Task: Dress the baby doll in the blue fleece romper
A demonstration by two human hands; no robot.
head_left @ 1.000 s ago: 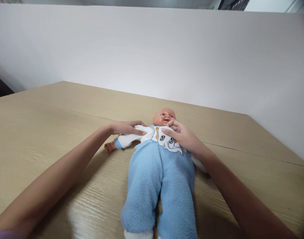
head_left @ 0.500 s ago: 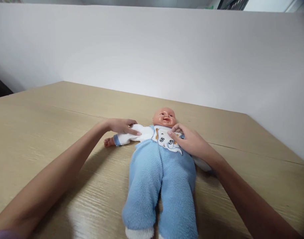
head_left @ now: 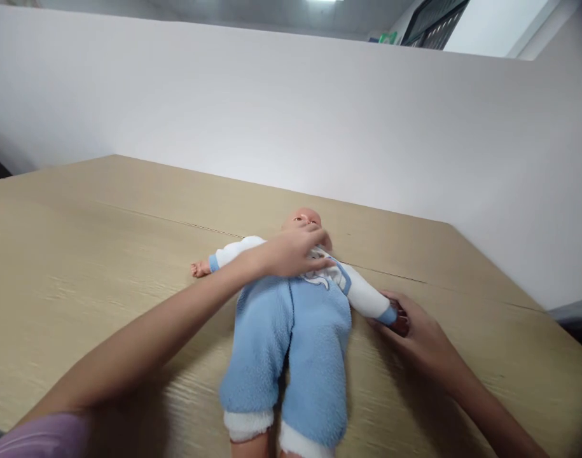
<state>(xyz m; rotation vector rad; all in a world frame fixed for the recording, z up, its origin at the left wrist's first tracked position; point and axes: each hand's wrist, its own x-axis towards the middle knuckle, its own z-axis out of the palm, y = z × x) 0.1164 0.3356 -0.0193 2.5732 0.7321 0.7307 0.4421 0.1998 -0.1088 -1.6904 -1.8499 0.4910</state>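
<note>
Just a light wood-grain table with a seam across it, plain white partition wall behind, dark window up top.

Single head-worn view, facing forward and down along table, close above doll; white wall fills upper half; lower edge looks slightly blurred.

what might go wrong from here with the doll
1. The right hand grips the doll by its hand at the blue cuff; a hard pull might strain the arm joint or stretch the sleeve.
2. The left hand lies on the chest under the chin; if it slips, the doll may slide on the smooth table.
</note>
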